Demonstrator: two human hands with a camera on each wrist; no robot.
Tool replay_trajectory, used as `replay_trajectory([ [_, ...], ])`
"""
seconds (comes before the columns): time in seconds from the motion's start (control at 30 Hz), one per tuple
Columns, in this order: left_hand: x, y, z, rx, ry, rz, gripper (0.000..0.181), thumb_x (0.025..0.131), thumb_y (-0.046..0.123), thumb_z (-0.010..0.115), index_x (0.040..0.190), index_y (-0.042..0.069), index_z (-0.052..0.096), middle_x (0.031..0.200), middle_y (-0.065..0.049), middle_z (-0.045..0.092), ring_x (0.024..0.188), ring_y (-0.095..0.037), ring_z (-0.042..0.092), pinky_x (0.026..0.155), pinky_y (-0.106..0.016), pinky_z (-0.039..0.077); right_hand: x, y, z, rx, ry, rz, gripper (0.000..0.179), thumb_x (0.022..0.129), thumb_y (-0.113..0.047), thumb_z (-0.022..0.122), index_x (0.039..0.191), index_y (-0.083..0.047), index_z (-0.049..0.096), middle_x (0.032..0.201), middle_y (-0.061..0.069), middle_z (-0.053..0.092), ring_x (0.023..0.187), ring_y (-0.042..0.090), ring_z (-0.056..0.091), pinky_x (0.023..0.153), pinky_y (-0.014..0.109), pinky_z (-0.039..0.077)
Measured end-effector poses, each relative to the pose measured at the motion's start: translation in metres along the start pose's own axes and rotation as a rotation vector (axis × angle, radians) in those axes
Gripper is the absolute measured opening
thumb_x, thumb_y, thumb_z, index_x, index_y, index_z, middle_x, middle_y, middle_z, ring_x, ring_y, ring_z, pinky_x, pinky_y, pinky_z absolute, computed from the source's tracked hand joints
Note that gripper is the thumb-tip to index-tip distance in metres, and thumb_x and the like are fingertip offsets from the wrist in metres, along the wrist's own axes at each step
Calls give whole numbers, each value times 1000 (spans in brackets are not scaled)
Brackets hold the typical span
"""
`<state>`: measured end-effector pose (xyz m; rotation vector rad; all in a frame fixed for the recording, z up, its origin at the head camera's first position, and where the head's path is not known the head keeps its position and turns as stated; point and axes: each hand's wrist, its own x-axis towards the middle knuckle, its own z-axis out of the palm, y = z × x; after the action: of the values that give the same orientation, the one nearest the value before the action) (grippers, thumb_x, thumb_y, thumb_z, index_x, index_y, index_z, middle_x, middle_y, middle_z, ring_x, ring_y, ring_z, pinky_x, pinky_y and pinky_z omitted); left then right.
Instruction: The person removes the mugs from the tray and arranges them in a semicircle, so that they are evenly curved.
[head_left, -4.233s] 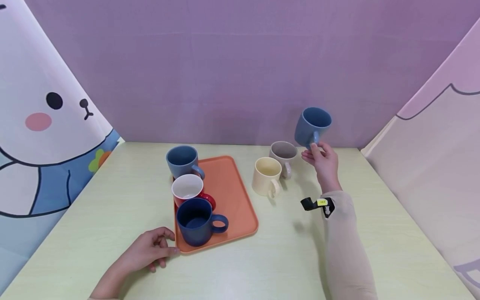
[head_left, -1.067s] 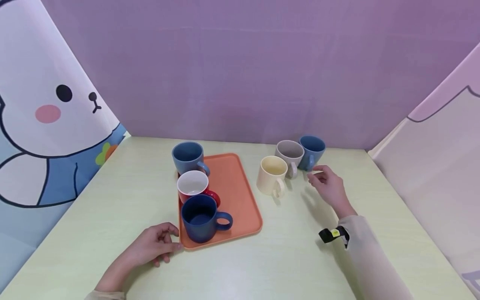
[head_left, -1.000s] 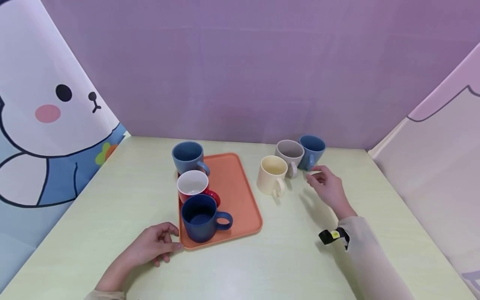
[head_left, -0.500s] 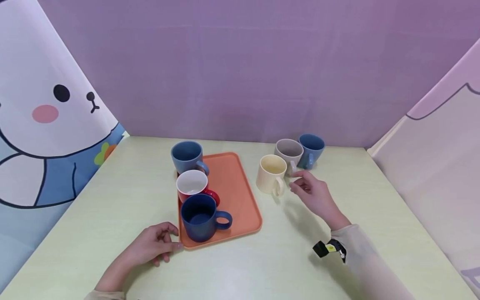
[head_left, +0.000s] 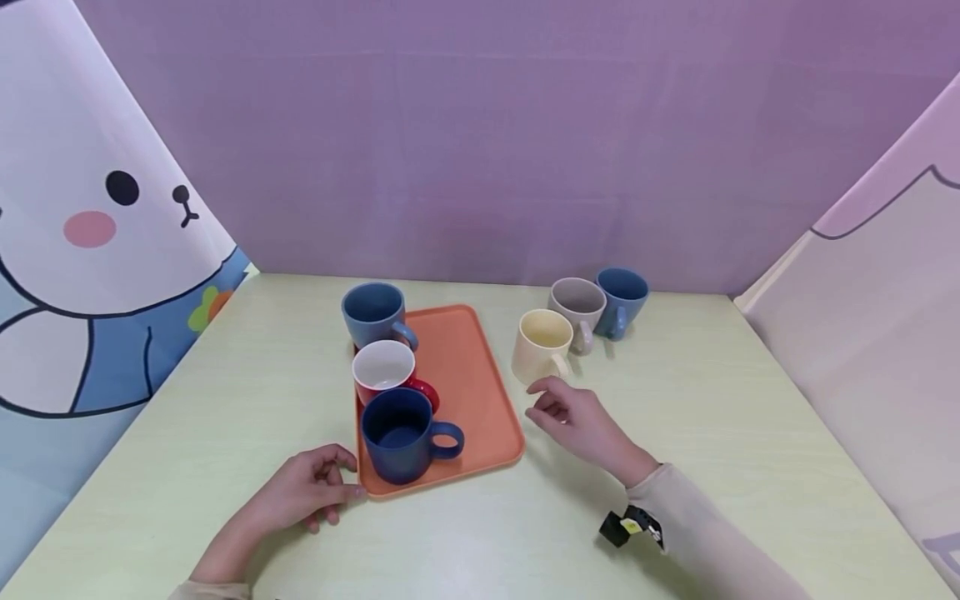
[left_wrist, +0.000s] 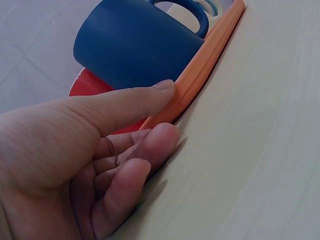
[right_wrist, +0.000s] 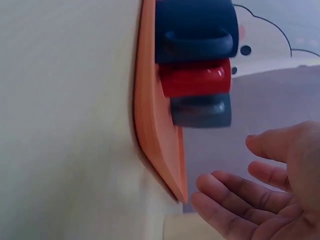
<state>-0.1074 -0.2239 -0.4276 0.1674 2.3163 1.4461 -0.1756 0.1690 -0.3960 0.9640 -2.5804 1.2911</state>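
- Pinching the tray (head_left: 472,392) corner with your left grip (head_left: 303,490)
- Your right grip (head_left: 581,423) loosely spread, near cream mug (head_left: 536,354)
- Navy mug (head_left: 397,460) upright on tray

A pale counter (head_left: 765,417) is backed at twelve o'clock by purple cloth (head_left: 480,150); a cartoon panel (head_left: 97,283) is hung at nine, a pink-and-cream panel (head_left: 870,317) at three.
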Motion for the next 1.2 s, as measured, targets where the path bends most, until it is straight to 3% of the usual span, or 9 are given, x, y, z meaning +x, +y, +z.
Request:
replay_trajectory([
  [0.27, 0, 0, 0, -5, -6, 2, 43, 87, 27, 79, 112, -1, 58, 73, -7, 59, 58, -23, 62, 44, -29, 50, 3, -12, 24, 106, -192, 15, 25, 95, -8, 68, 115, 3, 58, 89, 5, 70, 77, 13, 67, 71, 27, 56],
  [0.43, 0, 1, 0, -2, -6, -4, 43, 87, 27, 78, 113, -1, 58, 73, -7, 59, 58, -23, 62, 44, -29, 50, 6, -18, 39, 147, -270, -2, 28, 96, -12, 67, 119, 1, 56, 91, 4, 70, 80, 8, 66, 74, 25, 56],
  [0.6, 0, 1, 0, 3, -10, 2, 43, 88, 27, 78, 113, -1, 58, 73, -7, 59, 58, -24, 62, 44, -29, 50, 10, -28, 53, 166, -310, -18, 27, 96, -11, 68, 119, -2, 56, 91, 6, 71, 80, 6, 66, 74, 23, 56],
  [0.83, 1, 0, 0, 5, -10, 9, 43, 88, 27, 78, 112, -1, 58, 72, -7, 59, 58, -24, 62, 44, -30, 50, 17, -35, 65, 197, -337, 44, 28, 96, -14, 68, 121, -5, 58, 94, -1, 68, 77, 4, 61, 74, 23, 54],
  [1.03, 1, 0, 0, 6, -7, 9, 42, 88, 26, 78, 112, -2, 58, 73, -7, 59, 58, -24, 63, 44, -30, 50, 19, -33, 69, 192, -331, 25, 19, 99, -15, 64, 116, -6, 61, 87, 3, 68, 71, 6, 55, 65, 22, 49],
  [1.2, 0, 1, -1, 7, -9, -4, 44, 88, 27, 78, 113, -2, 58, 73, -7, 59, 58, -24, 63, 44, -30, 51, 20, -34, 68, 208, -337, 38, 18, 100, -16, 62, 115, -6, 62, 90, 5, 70, 72, 6, 55, 65, 21, 49],
])
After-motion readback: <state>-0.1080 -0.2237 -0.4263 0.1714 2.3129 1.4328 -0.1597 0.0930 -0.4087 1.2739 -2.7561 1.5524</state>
